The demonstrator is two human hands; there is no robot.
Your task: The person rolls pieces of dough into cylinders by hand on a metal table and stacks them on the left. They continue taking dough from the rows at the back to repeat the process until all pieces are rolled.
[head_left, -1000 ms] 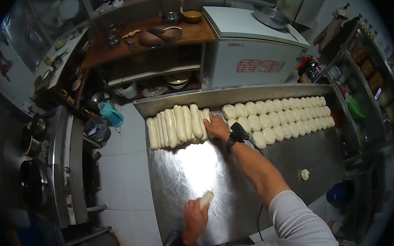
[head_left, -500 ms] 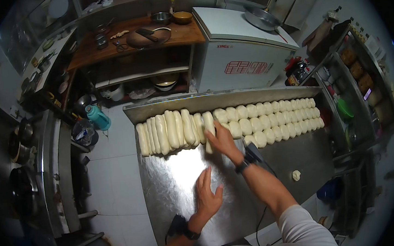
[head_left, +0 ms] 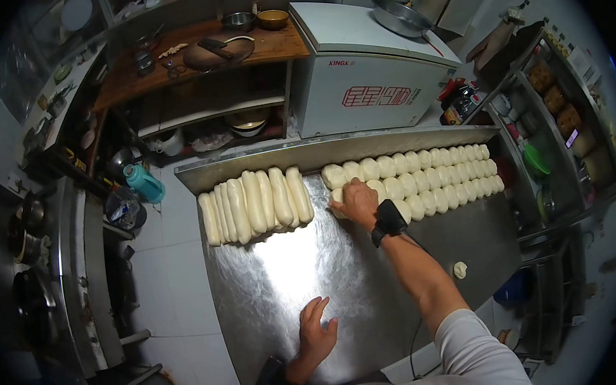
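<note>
My right hand (head_left: pixel 360 203) is over the left end of the dough rows, its fingers curled onto a pale dough piece (head_left: pixel 336 194) that it partly covers. Rounded dough pieces (head_left: pixel 408 183) stand in three close rows across the right part of the steel table (head_left: pixel 272 289). Left of a bare strip of metal, long dough rolls (head_left: pixel 254 202) lie side by side in a pile. Nearer to me, my left hand (head_left: pixel 318 336) hovers low over the table with fingers apart and nothing in it.
A raised steel edge (head_left: pixel 248 162) runs behind the dough. One small dough lump (head_left: pixel 460 270) lies apart at the right. Beyond are a white chest freezer (head_left: pixel 372 86) and a wooden counter (head_left: pixel 268 47); shelves (head_left: pixel 535 138) stand at the right, a turquoise flask (head_left: pixel 144 183) at the left.
My right hand has moved right, from a dough roll beside the pile to the row ends. That roll no longer lies beside the pile. My left hand has drawn back towards me; the view has shifted slightly.
</note>
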